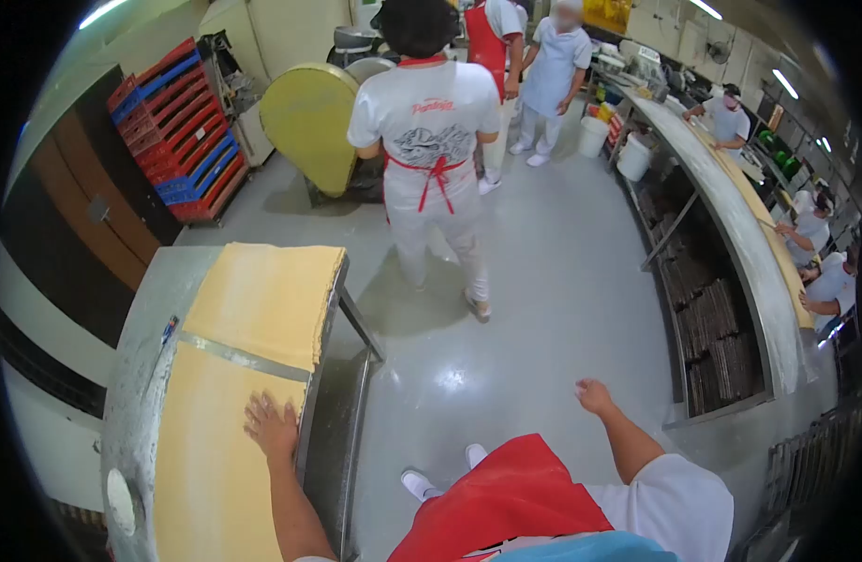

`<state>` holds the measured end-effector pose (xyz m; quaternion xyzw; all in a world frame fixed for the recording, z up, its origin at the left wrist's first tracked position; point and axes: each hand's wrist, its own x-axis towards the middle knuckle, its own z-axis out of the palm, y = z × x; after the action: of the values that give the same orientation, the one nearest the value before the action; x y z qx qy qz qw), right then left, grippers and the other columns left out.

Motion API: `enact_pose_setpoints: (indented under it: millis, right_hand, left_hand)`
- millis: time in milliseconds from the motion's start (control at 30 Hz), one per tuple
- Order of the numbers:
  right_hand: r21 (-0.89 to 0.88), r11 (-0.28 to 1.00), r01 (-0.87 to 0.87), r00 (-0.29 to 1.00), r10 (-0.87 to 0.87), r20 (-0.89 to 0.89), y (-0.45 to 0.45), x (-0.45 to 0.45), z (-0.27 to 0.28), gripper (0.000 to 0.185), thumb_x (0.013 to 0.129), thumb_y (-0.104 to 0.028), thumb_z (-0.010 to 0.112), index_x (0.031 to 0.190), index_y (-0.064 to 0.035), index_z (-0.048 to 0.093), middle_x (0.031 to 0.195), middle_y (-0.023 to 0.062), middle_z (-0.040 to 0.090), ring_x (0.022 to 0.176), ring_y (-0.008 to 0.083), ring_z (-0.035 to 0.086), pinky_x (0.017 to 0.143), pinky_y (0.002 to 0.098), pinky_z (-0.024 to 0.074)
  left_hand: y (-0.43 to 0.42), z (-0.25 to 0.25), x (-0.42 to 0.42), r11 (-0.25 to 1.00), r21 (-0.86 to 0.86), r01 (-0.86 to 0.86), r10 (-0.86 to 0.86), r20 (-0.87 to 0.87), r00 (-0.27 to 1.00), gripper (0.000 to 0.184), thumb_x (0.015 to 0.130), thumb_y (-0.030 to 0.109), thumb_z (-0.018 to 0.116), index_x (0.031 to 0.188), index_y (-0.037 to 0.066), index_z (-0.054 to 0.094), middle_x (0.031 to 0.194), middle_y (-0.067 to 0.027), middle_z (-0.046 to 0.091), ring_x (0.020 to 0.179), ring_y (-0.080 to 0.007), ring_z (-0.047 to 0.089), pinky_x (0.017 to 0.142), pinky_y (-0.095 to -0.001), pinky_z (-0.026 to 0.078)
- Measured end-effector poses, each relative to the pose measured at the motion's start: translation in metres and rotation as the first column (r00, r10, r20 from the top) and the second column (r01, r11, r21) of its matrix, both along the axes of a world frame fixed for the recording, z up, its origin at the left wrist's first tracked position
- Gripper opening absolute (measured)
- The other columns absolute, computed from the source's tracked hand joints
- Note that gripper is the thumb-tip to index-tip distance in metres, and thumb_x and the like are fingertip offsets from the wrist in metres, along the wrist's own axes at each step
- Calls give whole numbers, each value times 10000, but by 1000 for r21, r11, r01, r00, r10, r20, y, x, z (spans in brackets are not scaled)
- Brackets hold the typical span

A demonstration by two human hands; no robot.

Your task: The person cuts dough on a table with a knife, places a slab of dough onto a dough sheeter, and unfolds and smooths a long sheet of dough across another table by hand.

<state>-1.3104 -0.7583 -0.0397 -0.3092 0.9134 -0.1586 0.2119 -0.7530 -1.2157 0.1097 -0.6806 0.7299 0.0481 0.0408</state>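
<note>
My left hand (272,426) lies flat with fingers spread on the near sheet of yellow dough (211,459), close to its right edge. A second dough sheet (267,295) lies farther along the same metal table (173,267), with a narrow strip of bare metal between the two. My right hand (595,395) hangs out over the floor at my right side, its fingers curled in and nothing visible in them. On the table's left side are a small thin tool with a blue and red end (170,330) and a white round object (121,501).
Stacked red and blue crates (178,131) stand at the back left. A person in a white shirt (431,140) stands ahead by a yellow machine (306,126). Along the right runs a long worktable (731,215) with several people behind it and white buckets (634,156) by its far end.
</note>
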Motion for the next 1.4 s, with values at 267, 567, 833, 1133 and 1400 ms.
enact_pose_setpoints:
  millis: [267,567,833,1133,1400]
  right_hand:
    - [654,749,105,844,-415,340,156,46,-54,461,963,-429,531,1136,-22,658,956,166,729,767,301,723,668,441,588]
    - [452,665,594,668,-721,184,201,132,33,246,918,-209,626,1091,-34,631,800,153,695,635,254,704,514,396,589]
    - [299,618,728,603,-783,151,215,191,13,284,791,-66,722,1035,1,593,768,158,688,577,290,687,472,416,565]
    - [263,708,655,754,-635,-168,216,182,-41,202,787,-93,634,958,1,686,924,226,703,815,397,695,727,468,569]
    - [501,786,362,893,-447,57,223,154,-87,144,758,-172,659,753,-46,727,800,165,720,839,319,708,777,448,562]
  left_hand:
    - [-88,-11,67,994,-95,-55,55,-9,998,705,1019,517,376,1573,98,259,1660,-97,173,1514,-347,181,1208,-556,170]
    - [-166,-10,97,957,-99,-272,277,46,960,797,1005,597,320,1569,40,234,1660,-123,156,1525,-312,166,1210,-543,176]
    - [-164,-12,100,953,-126,-276,286,68,956,809,1011,605,276,1562,15,232,1658,-124,166,1525,-306,167,1211,-539,178]
    - [-132,-35,118,962,-140,-236,245,48,968,799,1030,546,298,1534,-70,221,1631,-213,187,1509,-350,192,1218,-491,194]
    - [-93,-40,98,944,-135,-301,314,92,945,805,1033,542,289,1528,-87,205,1615,-262,185,1502,-380,195,1215,-483,202]
